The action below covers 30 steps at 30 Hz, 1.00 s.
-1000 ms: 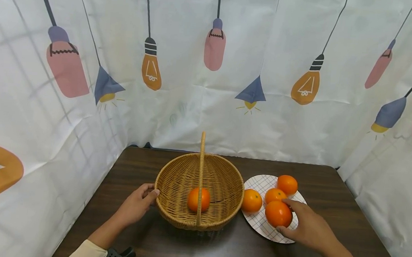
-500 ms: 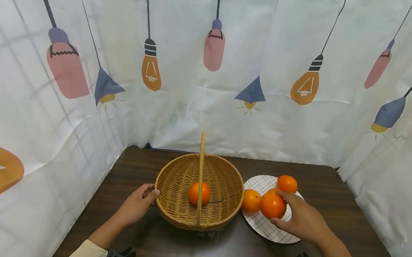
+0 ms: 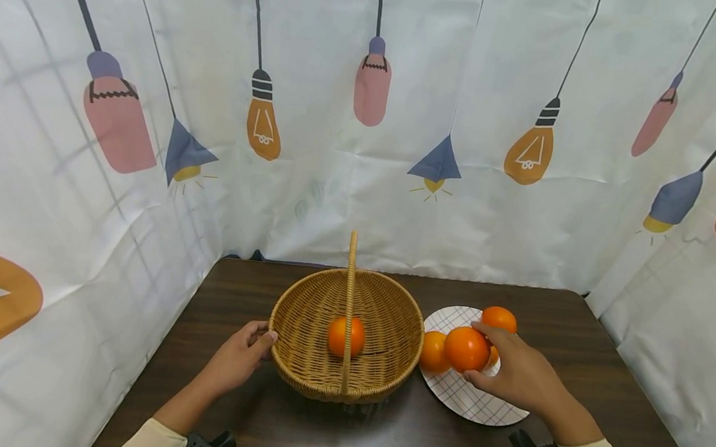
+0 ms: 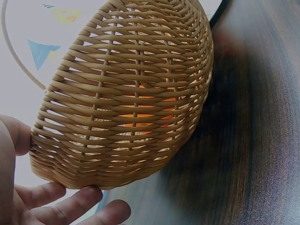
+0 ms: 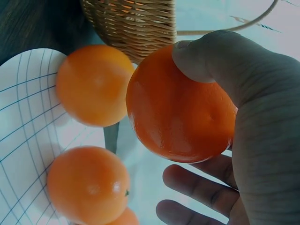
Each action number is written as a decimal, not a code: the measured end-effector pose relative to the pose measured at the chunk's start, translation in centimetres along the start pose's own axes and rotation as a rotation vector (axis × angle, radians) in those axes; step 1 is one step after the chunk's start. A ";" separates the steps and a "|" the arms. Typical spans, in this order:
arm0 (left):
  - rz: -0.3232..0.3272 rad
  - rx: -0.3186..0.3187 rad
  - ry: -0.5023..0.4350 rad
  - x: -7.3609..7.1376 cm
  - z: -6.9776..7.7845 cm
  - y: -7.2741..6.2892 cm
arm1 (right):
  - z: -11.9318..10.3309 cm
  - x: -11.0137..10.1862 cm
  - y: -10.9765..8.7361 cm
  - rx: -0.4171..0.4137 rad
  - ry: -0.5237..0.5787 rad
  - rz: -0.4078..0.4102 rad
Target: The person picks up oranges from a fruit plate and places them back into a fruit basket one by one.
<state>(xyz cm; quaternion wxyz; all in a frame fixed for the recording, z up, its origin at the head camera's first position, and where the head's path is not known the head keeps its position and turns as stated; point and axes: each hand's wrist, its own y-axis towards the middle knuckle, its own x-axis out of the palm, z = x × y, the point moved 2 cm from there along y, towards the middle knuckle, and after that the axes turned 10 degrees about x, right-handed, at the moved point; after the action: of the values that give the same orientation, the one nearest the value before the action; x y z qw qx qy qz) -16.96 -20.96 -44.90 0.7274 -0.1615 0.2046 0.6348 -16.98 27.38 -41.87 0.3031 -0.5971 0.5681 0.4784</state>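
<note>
A woven wicker basket (image 3: 300, 330) with a tall arched handle stands mid-table, one orange (image 3: 355, 338) inside it. At its left rim my left hand (image 3: 240, 355) grips the edge, thumb on one side and fingers on the other; the left wrist view shows the rim (image 4: 51, 164) close up. My right hand (image 3: 525, 374) holds an orange (image 3: 467, 349) between thumb and fingers, raised over the plate (image 3: 473, 403). In the right wrist view this held orange (image 5: 180, 112) hangs apart from the plate's surface, near the basket's side.
Several oranges lie on the white checked plate: one by the basket (image 3: 433, 353), another at the back (image 3: 499, 319), and one mostly hidden behind the held orange. A dark wooden table (image 3: 368, 439) lies beneath. A lamp-printed curtain (image 3: 347, 202) encloses the back and sides.
My right hand has lifted the orange from the plate and carried it left and slightly away from me, toward the basket. The left hand and the basket have stayed put.
</note>
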 end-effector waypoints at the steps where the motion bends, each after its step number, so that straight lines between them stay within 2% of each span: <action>1: 0.001 0.000 0.002 0.0 0.0 0.0 | -0.1 0.0 0.1 -0.003 0.003 0.001; 10: 0.011 0.001 0.011 0.0 -0.2 0.0 | -1.2 0.0 1.1 -0.009 0.040 -0.023; 30: 0.010 0.010 -0.004 0.1 -0.4 0.1 | -3.3 -0.4 2.3 -0.071 0.026 -0.019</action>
<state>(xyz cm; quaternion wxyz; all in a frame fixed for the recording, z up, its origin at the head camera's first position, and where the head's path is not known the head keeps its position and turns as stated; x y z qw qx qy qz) -17.06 -21.06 -45.26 0.7254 -0.1558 0.2071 0.6377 -18.44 24.19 -39.92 0.2787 -0.6192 0.5489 0.4874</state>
